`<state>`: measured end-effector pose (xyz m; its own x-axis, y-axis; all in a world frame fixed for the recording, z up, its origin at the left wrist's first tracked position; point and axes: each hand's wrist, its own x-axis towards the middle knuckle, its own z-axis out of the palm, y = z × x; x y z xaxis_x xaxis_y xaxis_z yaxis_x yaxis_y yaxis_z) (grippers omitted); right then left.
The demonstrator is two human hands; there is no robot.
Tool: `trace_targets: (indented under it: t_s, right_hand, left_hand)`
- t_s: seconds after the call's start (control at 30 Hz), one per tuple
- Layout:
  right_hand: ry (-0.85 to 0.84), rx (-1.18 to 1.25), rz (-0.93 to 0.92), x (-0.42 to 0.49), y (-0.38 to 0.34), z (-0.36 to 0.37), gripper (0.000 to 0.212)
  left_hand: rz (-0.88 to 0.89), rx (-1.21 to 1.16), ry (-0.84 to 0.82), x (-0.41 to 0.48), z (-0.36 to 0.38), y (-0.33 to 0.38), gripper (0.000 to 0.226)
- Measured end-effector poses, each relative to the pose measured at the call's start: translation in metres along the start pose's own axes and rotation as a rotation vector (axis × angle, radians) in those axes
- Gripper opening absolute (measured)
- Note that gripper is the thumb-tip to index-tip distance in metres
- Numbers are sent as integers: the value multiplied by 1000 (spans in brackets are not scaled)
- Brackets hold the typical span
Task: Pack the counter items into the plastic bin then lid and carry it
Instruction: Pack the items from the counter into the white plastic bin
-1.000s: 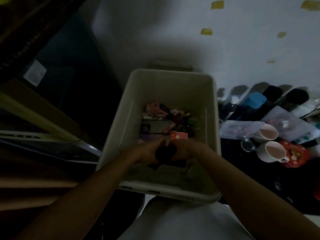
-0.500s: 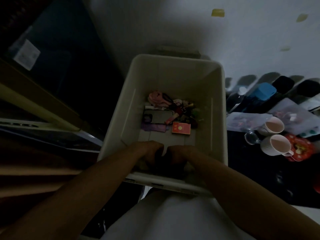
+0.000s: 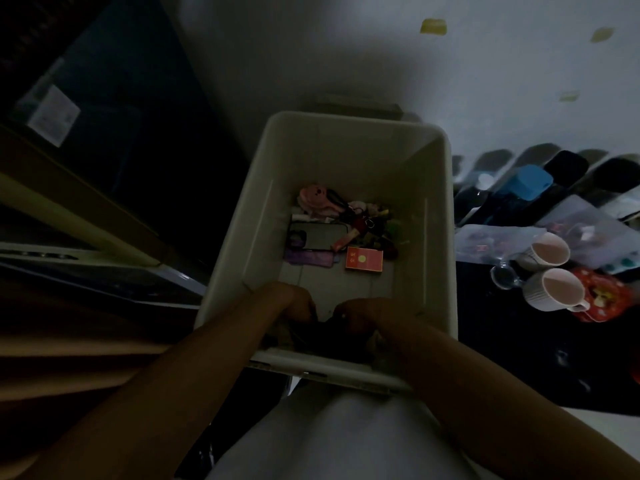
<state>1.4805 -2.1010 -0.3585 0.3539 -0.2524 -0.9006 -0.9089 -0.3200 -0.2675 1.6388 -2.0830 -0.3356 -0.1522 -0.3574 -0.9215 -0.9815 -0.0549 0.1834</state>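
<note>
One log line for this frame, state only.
phase: packing | left hand and right hand: low in bin near end, on dark item, grip unclear | lid: not on | mugs: on counter, unpacked

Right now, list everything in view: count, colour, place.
plastic bin: one, off-white, centre, no lid on
red box: one, red, bin floor
dark phone case: one, black, left of red box
purple case: one, purple, beside dark phone case
pink toy: one, pink, far end of bin floor
keychains: count unclear, mixed, right of pink toy
dark item: one, black, bin's near wall
mugs: two, white, counter, right
blue lid: one, blue, behind mugs
left hand: inside bin, at dark item
right hand: inside bin, at dark item
</note>
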Motion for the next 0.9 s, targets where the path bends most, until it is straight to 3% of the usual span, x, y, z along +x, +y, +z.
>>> trace_targets:
  t_s: [0.1, 0.4, 0.5, 0.63, 0.9]
  right_hand:
    - [22, 52, 2, -6, -1, -1, 50]
    - [354, 74, -88, -41, -9, -29, 42]
    - [425, 215, -152, -59, -11, -37, 37]
    - [481, 387, -273, -91, -7, -46, 33]
    - [592, 681, -527, -167, 10, -71, 18]
  left_hand:
    - [-21, -36, 45, -4, 2, 3, 45]
    - [91, -127, 332, -16, -17, 1, 32]
    - [184, -225, 428, -29, -26, 6, 16]
    - [298, -303, 513, -54, -42, 14, 44]
    - [512, -564, 740, -91, -61, 53, 21]
